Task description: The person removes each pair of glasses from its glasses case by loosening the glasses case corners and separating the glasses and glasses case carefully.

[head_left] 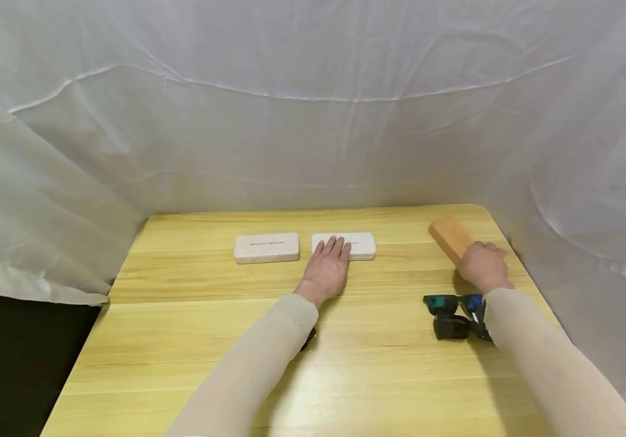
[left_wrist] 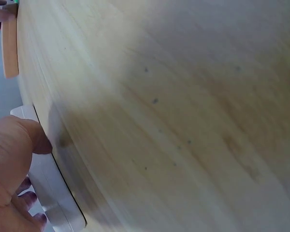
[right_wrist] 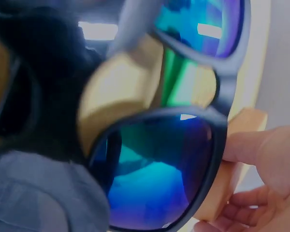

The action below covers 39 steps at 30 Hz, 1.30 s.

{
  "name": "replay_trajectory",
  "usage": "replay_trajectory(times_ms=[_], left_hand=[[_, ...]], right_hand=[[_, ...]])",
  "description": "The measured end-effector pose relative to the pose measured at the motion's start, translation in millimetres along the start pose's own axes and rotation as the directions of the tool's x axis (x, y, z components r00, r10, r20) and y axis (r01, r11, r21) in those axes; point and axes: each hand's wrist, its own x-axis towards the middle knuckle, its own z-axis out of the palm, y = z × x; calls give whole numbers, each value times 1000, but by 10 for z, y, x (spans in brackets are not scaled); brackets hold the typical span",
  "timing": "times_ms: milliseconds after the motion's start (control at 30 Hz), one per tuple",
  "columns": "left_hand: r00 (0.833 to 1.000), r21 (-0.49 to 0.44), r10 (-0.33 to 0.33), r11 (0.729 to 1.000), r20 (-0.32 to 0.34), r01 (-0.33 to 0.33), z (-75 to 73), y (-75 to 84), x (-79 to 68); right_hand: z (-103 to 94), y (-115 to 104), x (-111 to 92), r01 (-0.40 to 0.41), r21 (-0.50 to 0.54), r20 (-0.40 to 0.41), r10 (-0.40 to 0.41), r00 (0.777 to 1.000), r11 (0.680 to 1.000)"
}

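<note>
A white glasses case (head_left: 364,245) lies near the back of the table, my left hand (head_left: 326,267) on it. In the left wrist view the left thumb (left_wrist: 36,137) bends against its near side, with the fingers over the other side. My right hand (head_left: 484,266) grips the near end of an orange case (head_left: 449,235), which points back and left. In the right wrist view, thumb and fingers stand on either side of the orange case (right_wrist: 217,193). Close in front of that hand are sunglasses with blue-green mirrored lenses (head_left: 444,303) and dark sunglasses (head_left: 451,328), partly behind the right sleeve.
A second pale glasses case (head_left: 266,248) with dark lettering lies left of the white one. A small black thing (head_left: 308,338) shows beside the left sleeve, mostly hidden. White cloth (head_left: 313,139) hangs behind and at the sides of the wooden table (head_left: 192,340).
</note>
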Motion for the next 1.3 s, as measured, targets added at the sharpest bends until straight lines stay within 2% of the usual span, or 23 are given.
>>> replay_trajectory(times_ms=[200,433,533,767,933,1033,1167,1300], left_hand=[[1000,7,10,1000,4,-10,-7,15,11],[999,12,35,999,-22,-34,-23,60,39],[998,1,47,999,-33,-47,-35,96,57],[997,5,39,999,-73,-39,-62,199,105],[995,-4,49,999,-89,-49,-66,303,160],[994,1,85,996,-72,-85,-70,378,209],[990,38,132,991,-43,-130,-101,466,255],[991,73,133,988,11,-133,-116,531,280]], right_hand=[[95,-186,-89,169,-88,-35,-173,984,982],[162,-346,-165,278,-98,-15,-280,960,956],[184,-351,-180,284,-95,-1,-285,959,954],[196,-321,-210,232,-106,14,-232,973,967],[197,-387,-269,241,-116,23,-240,971,964],[208,-452,-295,282,-129,33,-280,959,951],[230,-541,-278,359,-144,43,-357,933,922],[267,-591,-262,405,-166,54,-402,914,899]])
